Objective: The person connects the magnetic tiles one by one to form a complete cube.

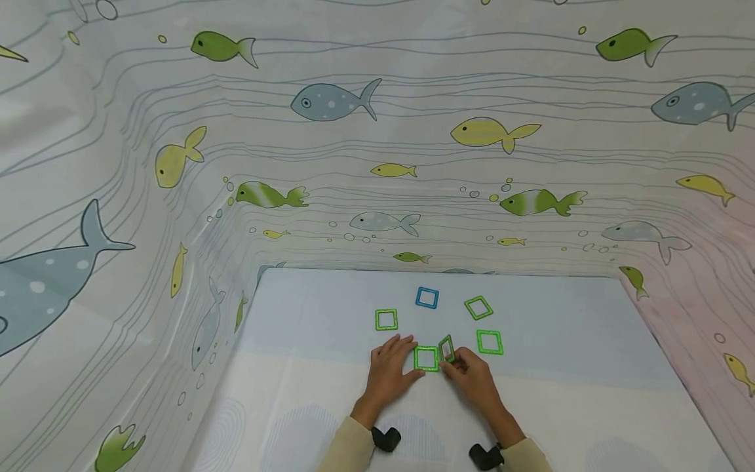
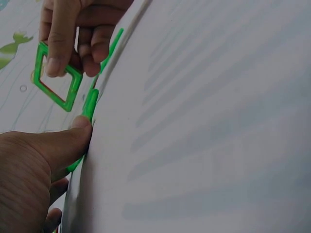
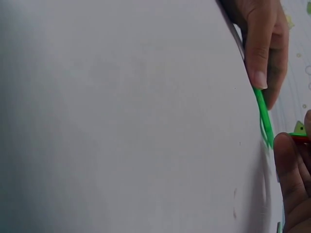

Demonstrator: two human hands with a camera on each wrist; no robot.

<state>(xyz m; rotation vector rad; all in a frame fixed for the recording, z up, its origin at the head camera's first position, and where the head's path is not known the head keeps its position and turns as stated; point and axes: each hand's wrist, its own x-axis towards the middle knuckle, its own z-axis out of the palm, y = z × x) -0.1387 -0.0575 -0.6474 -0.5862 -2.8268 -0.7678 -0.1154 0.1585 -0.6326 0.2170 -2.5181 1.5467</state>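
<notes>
Left hand (image 1: 388, 370), lower centre of head view: thumb and fingertips grip left side of flat green square (image 1: 426, 370). Right hand (image 1: 473, 379), right of it: grip closed, thumb and fingers pinching tilted green square (image 2: 52, 94), beside flat one's right edge; cannot tell if squares touch. Three other green squares (image 1: 386, 311) and blue square (image 1: 428, 289) lie apart on white desk (image 1: 307, 314), higher in frame. Fish-print backdrop (image 1: 413, 151) fills upper frame.

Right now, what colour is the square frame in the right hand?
Held frame: green, some red along its inner edge. Best seen in the left wrist view.
</notes>
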